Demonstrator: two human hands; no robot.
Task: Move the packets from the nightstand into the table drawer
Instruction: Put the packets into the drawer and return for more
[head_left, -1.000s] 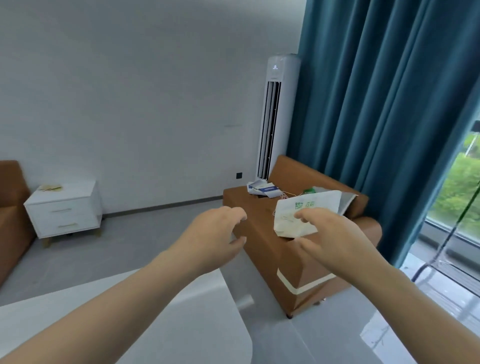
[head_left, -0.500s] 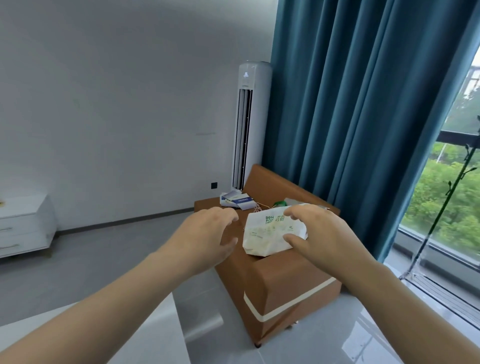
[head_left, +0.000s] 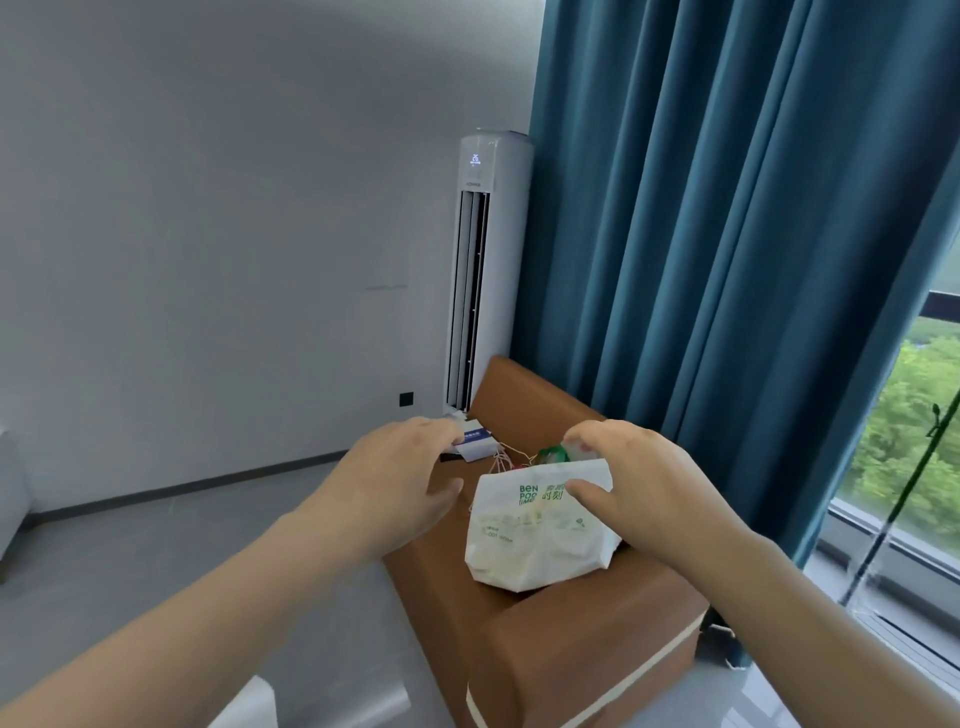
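Fingers (head_left: 431, 431) on the left hand (head_left: 395, 483) are loose and spread, thumb out, holding nothing, hovering just left of the packet (head_left: 540, 540). That packet's a white crinkly bag with green print, soft and puffy, wider than it's tall, long axis running roughly side to side, creased bottom sagging. It's up in front of the brown sofa (head_left: 519, 395), and I can't tell whether it touches the armrest (head_left: 587, 644). Right hand (head_left: 660, 488) has it: thumb on the printed front, the other fingers curled over the folded top edge, pinching near the right-hand corner. So the bag hangs down and left from those fingers, which leaves its free left end pointing at the empty hand. My guess is the left hand is best placed to come in and support that side. No drawer in sight. Far right, heavy teal curtains (head_left: 727, 234) hang in smooth folds.
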